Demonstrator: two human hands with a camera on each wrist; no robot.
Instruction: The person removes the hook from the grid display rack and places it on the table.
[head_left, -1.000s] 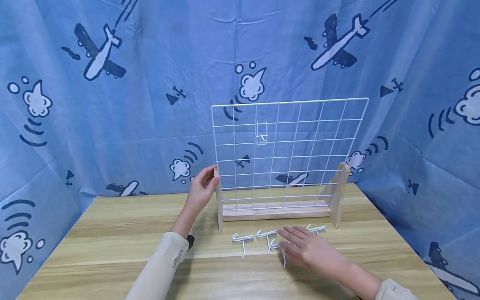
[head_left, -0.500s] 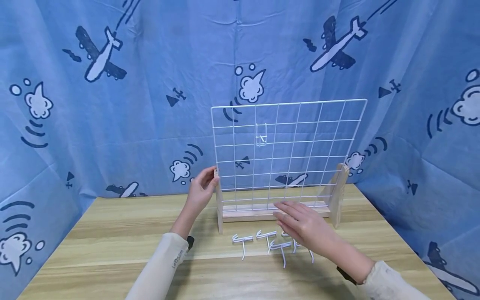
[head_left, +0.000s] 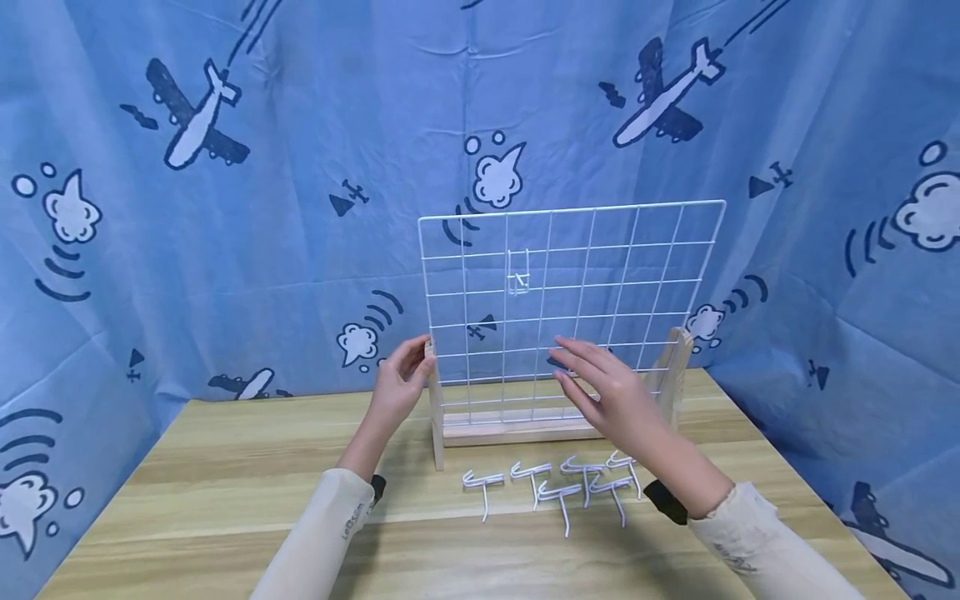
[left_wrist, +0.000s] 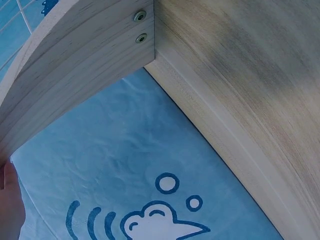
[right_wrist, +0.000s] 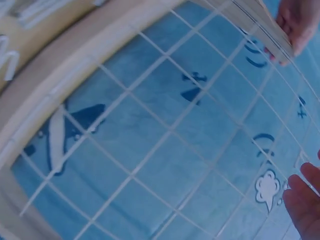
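Note:
A white wire grid panel [head_left: 570, 210] stands upright in a wooden stand [head_left: 517, 435]. My left hand [head_left: 401, 379] grips the top of the stand's left upright [head_left: 437, 425] between thumb and fingers; in the left wrist view, that upright's wooden side [left_wrist: 90, 65] fills the upper left. My right hand [head_left: 618, 396] is raised before the panel's lower right part, fingers slightly bent and holding nothing; its fingertips [right_wrist: 302, 197] show in the right wrist view. One white display hook [head_left: 518, 290] hangs on the panel, upper left. Several matching hooks [head_left: 558, 493] lie in front of the stand.
The stand rests on a wood-grain table [head_left: 247, 492]. A blue curtain [head_left: 315, 208] with airplane prints hangs close behind it and along both sides. The stand's right upright [head_left: 678, 358] is partly behind my right forearm.
My right hand has risen from over the loose hooks to the front of the panel, uncovering hooks on the right. My left hand stays on the upright. The head view has shifted slightly.

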